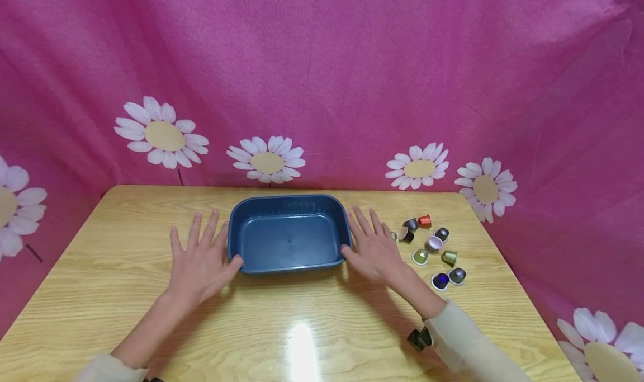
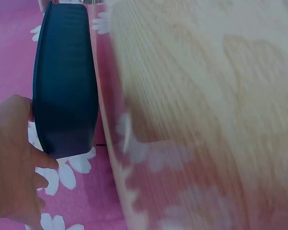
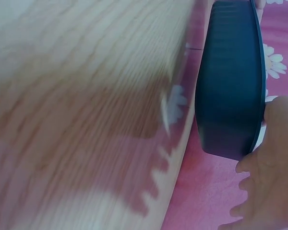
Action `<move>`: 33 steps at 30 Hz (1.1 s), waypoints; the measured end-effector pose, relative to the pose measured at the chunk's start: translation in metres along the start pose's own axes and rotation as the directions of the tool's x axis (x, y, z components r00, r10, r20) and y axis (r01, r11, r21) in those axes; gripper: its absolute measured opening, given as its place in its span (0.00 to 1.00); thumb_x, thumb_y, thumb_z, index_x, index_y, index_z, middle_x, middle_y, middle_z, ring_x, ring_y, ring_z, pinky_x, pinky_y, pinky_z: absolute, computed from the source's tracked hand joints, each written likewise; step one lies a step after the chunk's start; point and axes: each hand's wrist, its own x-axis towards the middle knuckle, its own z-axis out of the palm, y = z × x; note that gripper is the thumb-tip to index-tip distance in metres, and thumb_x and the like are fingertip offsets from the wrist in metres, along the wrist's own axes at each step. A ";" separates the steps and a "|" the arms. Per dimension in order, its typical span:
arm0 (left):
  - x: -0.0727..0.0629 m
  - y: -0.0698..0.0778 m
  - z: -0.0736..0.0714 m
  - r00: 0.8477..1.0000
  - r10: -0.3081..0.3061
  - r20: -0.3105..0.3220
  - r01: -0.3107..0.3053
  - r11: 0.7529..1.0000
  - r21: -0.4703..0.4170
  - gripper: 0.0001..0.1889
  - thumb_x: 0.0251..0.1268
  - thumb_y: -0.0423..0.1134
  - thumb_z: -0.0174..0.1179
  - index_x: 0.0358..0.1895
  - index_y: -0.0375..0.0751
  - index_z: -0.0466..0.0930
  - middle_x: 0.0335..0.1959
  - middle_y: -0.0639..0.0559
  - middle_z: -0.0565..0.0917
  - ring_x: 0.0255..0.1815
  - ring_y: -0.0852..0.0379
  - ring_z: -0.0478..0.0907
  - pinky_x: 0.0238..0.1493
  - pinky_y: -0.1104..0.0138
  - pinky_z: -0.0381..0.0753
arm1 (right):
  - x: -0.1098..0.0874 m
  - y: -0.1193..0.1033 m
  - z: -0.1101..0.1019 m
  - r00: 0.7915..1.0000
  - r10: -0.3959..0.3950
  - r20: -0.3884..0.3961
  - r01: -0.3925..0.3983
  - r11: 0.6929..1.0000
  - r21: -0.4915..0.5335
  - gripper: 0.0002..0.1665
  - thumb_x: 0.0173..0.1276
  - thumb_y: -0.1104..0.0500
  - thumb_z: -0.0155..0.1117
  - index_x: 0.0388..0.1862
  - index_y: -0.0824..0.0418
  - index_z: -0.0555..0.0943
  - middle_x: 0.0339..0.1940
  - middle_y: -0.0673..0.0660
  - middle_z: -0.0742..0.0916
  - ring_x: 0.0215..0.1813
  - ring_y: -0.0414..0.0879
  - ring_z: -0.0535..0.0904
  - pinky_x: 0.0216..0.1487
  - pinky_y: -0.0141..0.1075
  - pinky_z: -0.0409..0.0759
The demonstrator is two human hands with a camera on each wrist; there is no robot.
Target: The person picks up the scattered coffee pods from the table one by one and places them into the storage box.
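Note:
A dark blue rectangular plastic tub [image 1: 289,242], with nothing inside, is held between my two hands at its short ends. In both wrist views a gap shows under the tub [image 2: 65,81], so it is off the table. My left hand [image 1: 198,264] holds its left end, thumb at the near corner and fingers spread. At the other end my right hand [image 1: 374,250] grips likewise, its thumb on the rim. Below the rim, the fingertips [image 3: 245,165] of the right hand touch the tub's end.
Several coffee capsules lie scattered right of my right hand, among them a red one [image 1: 425,221], a dark blue one [image 1: 440,281] and a green one [image 1: 449,258]. A pink curtain [image 1: 322,91] with daisies hangs around the wooden table [image 1: 241,331].

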 end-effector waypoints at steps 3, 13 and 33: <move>0.000 0.003 0.002 1.000 0.002 0.000 -0.002 1.000 -0.001 0.39 0.66 0.55 0.56 0.73 0.31 0.64 0.79 0.34 0.51 0.78 0.31 0.37 0.66 0.31 0.24 | -0.004 0.003 0.001 1.000 0.007 -0.001 -0.007 1.000 -0.002 0.45 0.73 0.40 0.50 0.82 0.57 0.52 0.83 0.58 0.52 0.80 0.63 0.41 0.73 0.63 0.50; -0.002 0.013 0.010 0.999 0.031 -0.012 -0.031 0.999 0.009 0.40 0.65 0.56 0.57 0.72 0.31 0.65 0.79 0.34 0.52 0.78 0.31 0.39 0.66 0.30 0.28 | -0.016 0.010 0.003 1.000 0.019 -0.003 -0.019 1.000 -0.005 0.45 0.73 0.41 0.52 0.82 0.57 0.53 0.82 0.58 0.53 0.80 0.65 0.43 0.72 0.63 0.50; -0.005 0.030 0.017 0.999 0.053 0.000 -0.053 0.999 0.005 0.40 0.63 0.56 0.58 0.71 0.28 0.67 0.79 0.36 0.52 0.78 0.32 0.39 0.67 0.30 0.29 | -0.034 0.024 0.006 1.000 0.017 0.005 -0.017 0.999 -0.029 0.45 0.73 0.42 0.53 0.81 0.61 0.55 0.82 0.60 0.54 0.79 0.67 0.46 0.72 0.63 0.51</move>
